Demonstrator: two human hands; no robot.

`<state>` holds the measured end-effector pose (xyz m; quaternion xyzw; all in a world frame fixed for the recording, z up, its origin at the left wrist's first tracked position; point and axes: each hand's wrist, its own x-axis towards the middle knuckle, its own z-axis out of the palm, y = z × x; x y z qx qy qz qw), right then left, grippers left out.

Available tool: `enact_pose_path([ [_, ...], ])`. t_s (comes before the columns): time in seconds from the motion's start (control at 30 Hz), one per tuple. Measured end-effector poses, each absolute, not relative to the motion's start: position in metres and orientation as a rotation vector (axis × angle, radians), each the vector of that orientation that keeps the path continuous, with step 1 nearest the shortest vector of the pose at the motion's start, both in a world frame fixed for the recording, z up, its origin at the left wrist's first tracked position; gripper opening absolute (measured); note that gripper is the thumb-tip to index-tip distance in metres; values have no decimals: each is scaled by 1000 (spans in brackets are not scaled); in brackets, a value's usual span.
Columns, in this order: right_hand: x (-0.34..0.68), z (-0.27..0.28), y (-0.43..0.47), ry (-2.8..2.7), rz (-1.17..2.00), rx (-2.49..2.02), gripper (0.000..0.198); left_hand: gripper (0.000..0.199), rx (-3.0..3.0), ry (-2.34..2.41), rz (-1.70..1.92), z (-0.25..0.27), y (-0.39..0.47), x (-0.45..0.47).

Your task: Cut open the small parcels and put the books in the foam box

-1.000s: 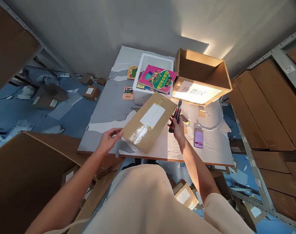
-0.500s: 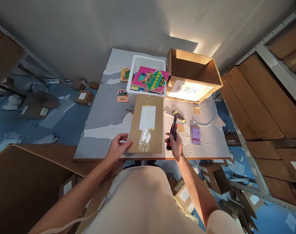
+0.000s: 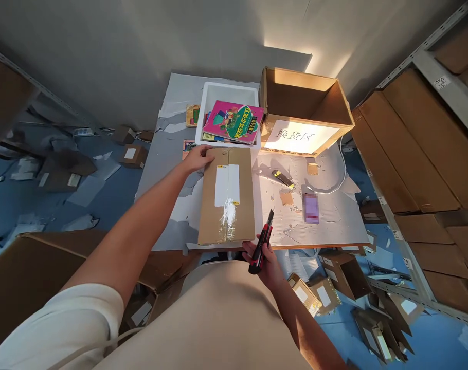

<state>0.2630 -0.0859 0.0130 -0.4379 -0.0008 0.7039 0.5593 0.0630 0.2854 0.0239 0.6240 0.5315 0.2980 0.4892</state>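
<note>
A taped cardboard box (image 3: pixel 209 221) with a white label lies flat at the front of the table. My left hand (image 3: pixel 197 157) is closed on its far left corner. At the near right corner, my right hand (image 3: pixel 270 264) is wrapped round a red and black utility knife (image 3: pixel 262 246), whose blade sticks out and points away from me. The right fingertips are by the box's near edge; whether they touch it, I cannot tell. A second cutter, yellow and black (image 3: pixel 283 178), lies to the right of the box.
Behind the box stands a white foam bin (image 3: pixel 232 92) holding books (image 3: pixel 234 121). Beside it is an open carton (image 3: pixel 301 139) with a handwritten sheet. A blurred purple item (image 3: pixel 311 208) lies on the table (image 3: pixel 338 221). Shelves with boxes (image 3: pixel 419 144) rise at the right.
My left hand has moved from the box's near left side to its far left corner. My right hand has brought the knife nearer to me, to the box's near right corner.
</note>
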Motion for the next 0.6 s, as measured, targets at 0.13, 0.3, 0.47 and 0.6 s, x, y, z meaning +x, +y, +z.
enact_pose_path([
  [0.13, 301, 12, -70, -141, 1525, -1112, 42, 43, 1545, 1415, 869, 27, 248, 33],
  [0.3, 354, 11, -5, -501, 1407, -1251, 40, 45, 1494, 1845, 985, 23, 145, -5],
  [0.47, 363, 15, 72, -711, 1358, -1376, 44, 56, 1420, 2093, 1033, 16, 60, -6],
  [0.6, 368, 13, 88, -804, 1302, -1378, 47, 61, 1973, 1973, 951, 27, 68, 4],
])
